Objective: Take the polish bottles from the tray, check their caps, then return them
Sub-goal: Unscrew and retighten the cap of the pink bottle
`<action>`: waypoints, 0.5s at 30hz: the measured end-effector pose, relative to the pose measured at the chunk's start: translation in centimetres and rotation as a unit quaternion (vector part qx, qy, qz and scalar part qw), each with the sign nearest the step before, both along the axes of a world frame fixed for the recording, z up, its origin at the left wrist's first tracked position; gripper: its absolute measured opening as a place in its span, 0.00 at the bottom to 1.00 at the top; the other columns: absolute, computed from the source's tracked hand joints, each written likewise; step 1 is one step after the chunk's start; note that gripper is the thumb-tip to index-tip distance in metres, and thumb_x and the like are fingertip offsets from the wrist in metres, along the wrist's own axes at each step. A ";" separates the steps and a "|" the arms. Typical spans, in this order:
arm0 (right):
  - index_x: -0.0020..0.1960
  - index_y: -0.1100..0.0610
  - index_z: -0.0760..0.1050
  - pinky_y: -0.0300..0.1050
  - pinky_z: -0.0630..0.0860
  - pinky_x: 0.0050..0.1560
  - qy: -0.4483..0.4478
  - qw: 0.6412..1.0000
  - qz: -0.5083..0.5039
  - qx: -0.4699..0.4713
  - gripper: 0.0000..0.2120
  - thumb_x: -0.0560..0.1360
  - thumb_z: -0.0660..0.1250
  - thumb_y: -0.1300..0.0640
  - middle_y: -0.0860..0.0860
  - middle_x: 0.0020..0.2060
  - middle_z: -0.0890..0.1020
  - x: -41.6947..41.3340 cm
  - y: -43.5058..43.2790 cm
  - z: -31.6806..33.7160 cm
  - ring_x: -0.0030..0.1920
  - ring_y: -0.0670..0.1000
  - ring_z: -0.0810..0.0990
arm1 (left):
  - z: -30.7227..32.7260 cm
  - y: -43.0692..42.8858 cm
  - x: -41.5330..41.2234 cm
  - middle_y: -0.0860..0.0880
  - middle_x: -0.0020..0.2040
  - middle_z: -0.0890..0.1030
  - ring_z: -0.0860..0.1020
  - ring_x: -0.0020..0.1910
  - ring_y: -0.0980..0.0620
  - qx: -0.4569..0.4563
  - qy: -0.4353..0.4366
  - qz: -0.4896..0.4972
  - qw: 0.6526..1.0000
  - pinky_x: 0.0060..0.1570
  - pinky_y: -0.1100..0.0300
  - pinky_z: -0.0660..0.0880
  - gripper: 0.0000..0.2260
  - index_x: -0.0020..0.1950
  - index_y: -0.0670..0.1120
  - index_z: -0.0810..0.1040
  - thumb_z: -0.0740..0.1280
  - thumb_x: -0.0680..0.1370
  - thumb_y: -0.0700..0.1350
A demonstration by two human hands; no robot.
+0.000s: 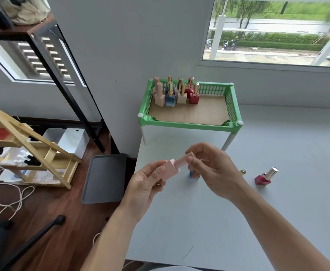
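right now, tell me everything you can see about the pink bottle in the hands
The pink bottle has a square, pale matte pink body and a long cylindrical cap in the same pink. It is held above the white table, tilted with the cap pointing up and right. The left hand grips the body; the right hand pinches the cap with fingertips. Whether the cap is tight cannot be told.

Left hand (pixel 146 184) and right hand (pixel 213 169) meet, fingers curled, apparently in a pinching grip.

White table (pixel 267 222) bears green tray (pixel 187 125), red bottle (pixel 263 178), blue bottle (pixel 192 174).
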State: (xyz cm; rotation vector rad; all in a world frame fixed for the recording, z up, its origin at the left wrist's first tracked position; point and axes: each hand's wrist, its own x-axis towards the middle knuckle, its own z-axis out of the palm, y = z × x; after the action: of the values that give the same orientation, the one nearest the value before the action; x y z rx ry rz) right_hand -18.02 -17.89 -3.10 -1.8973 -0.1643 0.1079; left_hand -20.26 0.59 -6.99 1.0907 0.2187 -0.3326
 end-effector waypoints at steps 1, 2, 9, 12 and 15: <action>0.40 0.50 0.75 0.51 0.76 0.34 -0.002 1.000 -0.009 -0.007 0.05 0.74 0.67 0.51 0.49 0.28 0.80 0.0 0.0 0.0 0.27 0.48 0.77 | 0.0 0.0 0.0 0.46 0.43 0.80 0.71 0.31 0.56 -0.003 0.001 0.000 1.000 0.33 0.68 0.72 0.12 0.46 0.47 0.84 0.72 0.64 0.48; 0.38 0.52 0.74 0.51 0.75 0.32 -0.004 1.000 -0.021 -0.021 0.09 0.73 0.67 0.48 0.50 0.26 0.79 0.1 0.1 0.1 0.25 0.48 0.76 | 0.0 0.1 0.0 0.45 0.44 0.81 0.71 0.32 0.56 -0.007 0.001 -0.001 1.000 0.33 0.68 0.72 0.12 0.46 0.47 0.84 0.72 0.65 0.48; 0.43 0.48 0.76 0.49 0.77 0.35 -0.012 1.000 0.001 0.019 0.03 0.75 0.65 0.55 0.46 0.29 0.80 0.1 0.1 -0.1 0.28 0.48 0.78 | 0.1 0.2 0.1 0.45 0.44 0.80 0.71 0.31 0.57 -0.005 0.000 -0.001 1.000 0.34 0.68 0.72 0.11 0.46 0.47 0.84 0.71 0.65 0.47; 0.41 0.49 0.75 0.51 0.78 0.35 -0.017 1.000 -0.006 0.012 0.04 0.75 0.66 0.54 0.46 0.28 0.80 0.2 0.2 -0.1 0.27 0.48 0.78 | 0.0 0.2 0.1 0.49 0.41 0.81 0.71 0.31 0.57 -0.001 0.000 -0.004 1.000 0.35 0.68 0.73 0.11 0.46 0.47 0.84 0.71 0.66 0.48; 0.40 0.50 0.75 0.51 0.78 0.34 -0.019 0.999 -0.023 0.024 0.05 0.75 0.66 0.54 0.47 0.27 0.79 0.1 0.4 -0.3 0.27 0.49 0.77 | -0.1 0.0 0.2 0.50 0.39 0.82 0.72 0.31 0.57 0.001 -0.002 0.003 1.000 0.35 0.68 0.73 0.11 0.46 0.47 0.84 0.71 0.66 0.47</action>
State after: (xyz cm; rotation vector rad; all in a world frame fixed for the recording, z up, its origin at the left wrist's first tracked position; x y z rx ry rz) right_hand -17.97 -17.46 -3.40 -1.8547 -0.1483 0.0365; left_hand -20.07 0.63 -7.07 1.0931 0.2183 -0.3253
